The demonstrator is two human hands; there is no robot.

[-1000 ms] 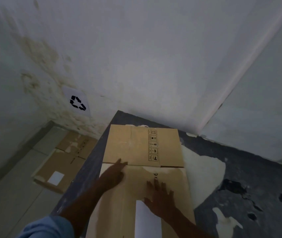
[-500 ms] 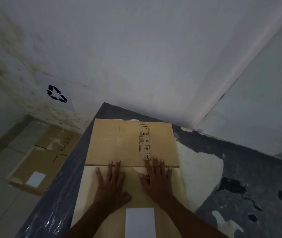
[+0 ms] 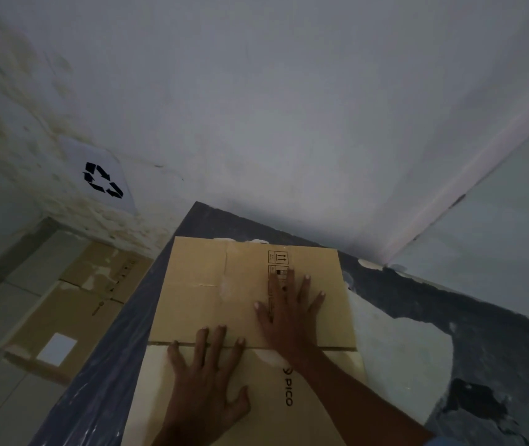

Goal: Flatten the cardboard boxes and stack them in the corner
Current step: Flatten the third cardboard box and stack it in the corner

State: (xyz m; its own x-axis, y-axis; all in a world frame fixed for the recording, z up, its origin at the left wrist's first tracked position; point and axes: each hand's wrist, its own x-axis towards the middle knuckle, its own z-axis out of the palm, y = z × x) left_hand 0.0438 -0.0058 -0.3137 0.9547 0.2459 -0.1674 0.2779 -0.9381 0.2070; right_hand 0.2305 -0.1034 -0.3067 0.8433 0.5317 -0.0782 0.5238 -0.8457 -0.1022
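Cardboard filled the near ground: a box (image 3: pixel 247 317), already pressed flat, lay on a dark, peeling table (image 3: pixel 449 300), its far edge close to the wall. Nearest the camera, the left hand (image 3: pixel 206 378) lay palm down on the box with fingers spread wide, the fingertips just crossing the crease between the near panel and the far one. It gripped nothing; it only pressed. A little farther on, the right hand (image 3: pixel 288 312) was flat and splayed too, resting on the far panel over the printed handling symbols (image 3: pixel 277 257), also holding nothing. A "PICO" mark (image 3: pixel 287 386) showed beside the right forearm.

By the look of it, the box would handle light and fairly stiff, but springy along its creases, so a panel could lift once the palms came away. Its face looked smooth, likely to slide on the table. The best hold, one would judge, was at the two long side edges, one hand to each, thumbs on top, so the sheet stayed flat in the carry.

Beyond the table's left edge, down on the tiled floor (image 3: pixel 5 317), more flat boxes (image 3: pixel 73 310) lay stacked against the stained wall (image 3: pixel 256 107), one bearing a white label (image 3: pixel 57 348). Above them a recycling sign (image 3: pixel 102 180) was stuck to the wall, marking what seemed to be the stacking corner.
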